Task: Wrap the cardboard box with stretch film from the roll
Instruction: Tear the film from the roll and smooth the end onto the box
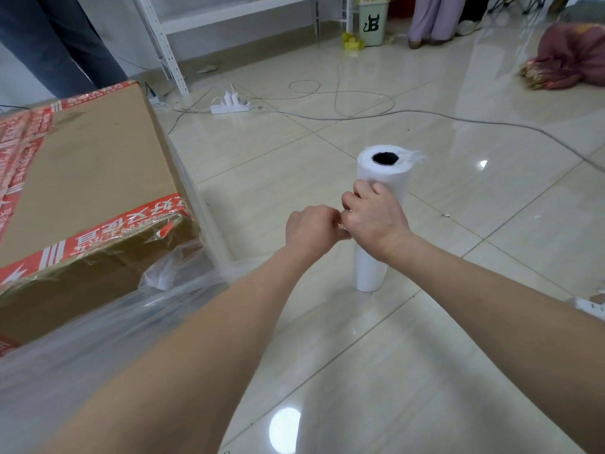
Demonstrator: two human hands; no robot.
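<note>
At the far left the cardboard box [88, 165] is sitting on the floor [425, 355], a plain brown, flat-sided carton banded with red printed tape, well apart from the roll. Its near lower side is already carrying a wrinkled, glossy layer of stretch film [98, 322], which is trailing off the box corner in a loose, cloudy sheet along the tiles beside our left forearm. Moving right, our left hand [312, 229] is closing its grip into a tight pinch, fingers curled in against the thumb and touching the right hand. We are judging that it is nipping the film's edge, though film this clear is not showing between the fingertips. Our right hand [376, 217] is wrapping its grip around the middle of the roll [383, 172], fingers curled over its front. The roll is standing upright on the tiles, a smooth white cylinder with a dark hollow core and a frayed wisp of film at its top rim. We are reading this as the step of freeing or parting the film at the roll, with the box only partly covered. The next move is calling for a steady hold on the roll while the pinching hand is drawing the thin, clingy sheet without letting it bunch or stick to itself. Beyond, a white power strip [230, 104] and loose cables [360, 106] are lying on the glossy tiles.
</note>
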